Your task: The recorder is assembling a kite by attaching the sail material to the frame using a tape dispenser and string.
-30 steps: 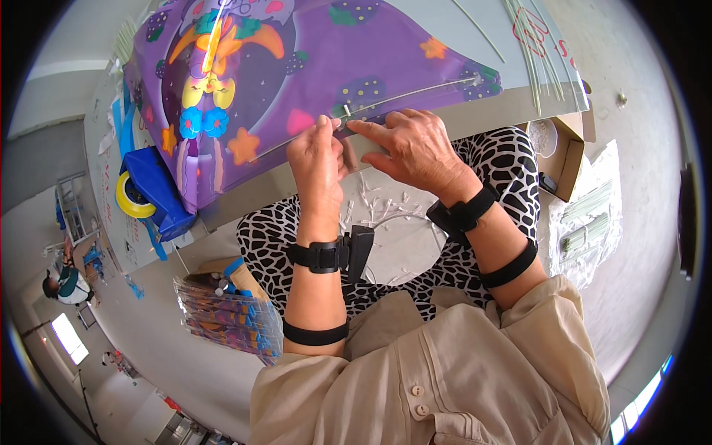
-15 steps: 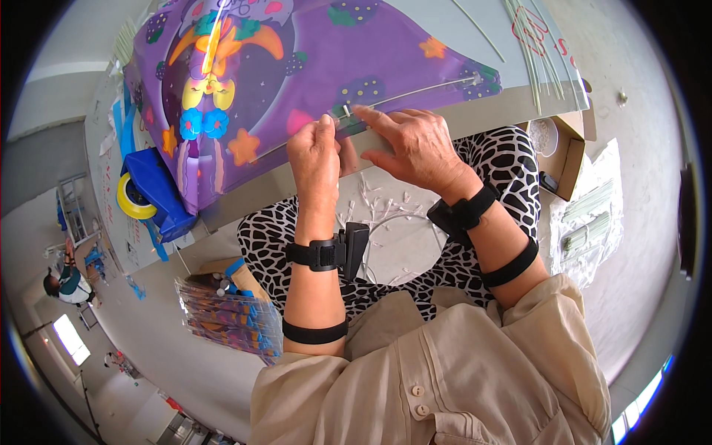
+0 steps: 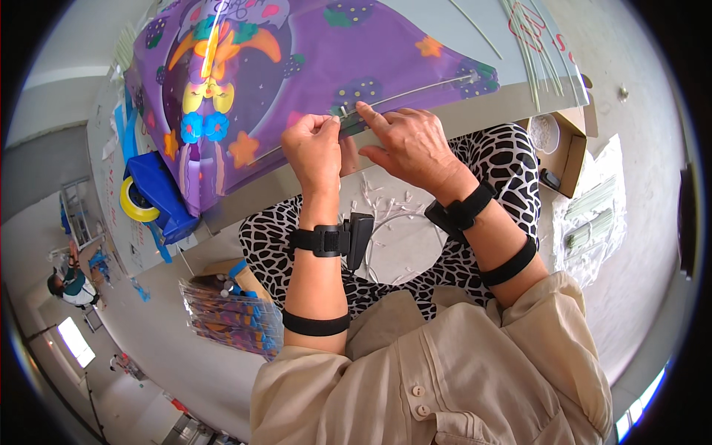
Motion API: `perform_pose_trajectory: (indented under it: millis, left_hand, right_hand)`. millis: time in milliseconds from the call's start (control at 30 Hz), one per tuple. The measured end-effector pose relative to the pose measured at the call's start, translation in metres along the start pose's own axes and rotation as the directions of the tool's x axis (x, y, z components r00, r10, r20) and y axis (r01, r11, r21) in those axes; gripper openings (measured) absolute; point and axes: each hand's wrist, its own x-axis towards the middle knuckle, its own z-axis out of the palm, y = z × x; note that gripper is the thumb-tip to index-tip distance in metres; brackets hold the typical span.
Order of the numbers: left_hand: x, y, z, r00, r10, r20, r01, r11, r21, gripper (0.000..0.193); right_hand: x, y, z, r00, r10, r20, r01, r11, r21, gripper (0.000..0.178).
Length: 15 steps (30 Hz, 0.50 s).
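Head view, looking down at your lap and the table edge. Your left hand [image 3: 315,148] is closed in a pinch on the thin white rod [image 3: 404,96] that runs across the lower edge of the purple kite [image 3: 297,67]; your right hand [image 3: 404,141] lies just beside it, index finger and thumb closed on the same rod at a small fitting where the two hands meet. The kite lies spread on the grey table [image 3: 460,122], its near edge overhanging toward you, and the rod crosses it from the hands out to the kite's right tip. The step in hand appears to be seating the rod against the sail at that fitting; the next move likely calls for a steady pinch from one hand while the other slides or presses along the rod without bending it. Both forearms rise from the lower edge, wrists bent slightly inward, each carrying black straps. Left of the kite sit a blue holder and a yellow tape roll [image 3: 137,204]; right of it, spare white rods [image 3: 530,44] and an open cardboard box [image 3: 564,148].
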Motion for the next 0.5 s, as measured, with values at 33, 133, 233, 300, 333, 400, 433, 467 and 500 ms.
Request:
perform_pose_trajectory:
  millis: [33, 133, 233, 300, 333, 400, 433, 467, 500]
  left_hand:
    - [-0.0005, -0.0008, 0.0002, 1.0, 0.0, 0.002, 0.0, 1.0, 0.001, 0.012]
    - [-0.0041, -0.0017, -0.0002, 0.986, 0.16, 0.035, -0.163, 0.977, 0.135, 0.009]
    - [-0.0052, -0.004, -0.0008, 0.97, 0.241, 0.038, -0.244, 0.952, 0.185, 0.006]
    - [-0.002, -0.0081, -0.001, 0.958, 0.285, 0.015, -0.285, 0.949, 0.135, 0.007]
    - [-0.0024, -0.0074, -0.0005, 0.958, 0.285, 0.017, -0.285, 0.949, 0.135, 0.007]
    - [-0.0031, -0.0039, 0.0001, 0.97, 0.242, 0.021, -0.243, 0.962, 0.124, 0.007]
    - [-0.0023, -0.0043, 0.0001, 0.97, 0.243, 0.021, -0.244, 0.962, 0.125, 0.007]
    - [-0.0004, -0.0052, 0.0002, 0.986, 0.164, 0.006, -0.164, 0.986, 0.026, 0.006]
    - [0.0002, -0.0024, 0.0013, 0.997, 0.082, 0.001, -0.081, 0.994, -0.075, 0.005]
  right_hand:
    - [-0.0001, 0.0002, 0.0006, 1.0, 0.002, 0.002, -0.002, 1.0, -0.006, 0.058]
    - [-0.0001, -0.0002, -0.0001, 1.0, 0.017, 0.005, -0.017, 1.0, -0.003, 0.058]
    - [0.0008, -0.0007, 0.0003, 1.0, 0.017, -0.005, -0.017, 1.0, 0.004, 0.058]
    - [0.0014, -0.0019, 0.0003, 1.0, 0.027, 0.004, -0.027, 1.0, -0.005, 0.058]
    - [0.0012, -0.002, 0.0001, 0.999, 0.037, 0.013, -0.036, 0.999, -0.015, 0.057]
    - [0.0009, -0.0022, -0.0008, 0.999, 0.04, 0.02, -0.04, 0.999, -0.014, 0.058]
    - [0.0009, -0.0025, -0.0011, 0.999, 0.043, 0.027, -0.043, 0.999, -0.012, 0.058]
    - [0.0009, -0.0026, -0.0011, 0.999, 0.043, 0.026, -0.042, 0.999, -0.012, 0.058]
    - [0.0006, -0.0022, -0.0012, 0.999, 0.04, 0.029, -0.04, 0.999, -0.015, 0.058]
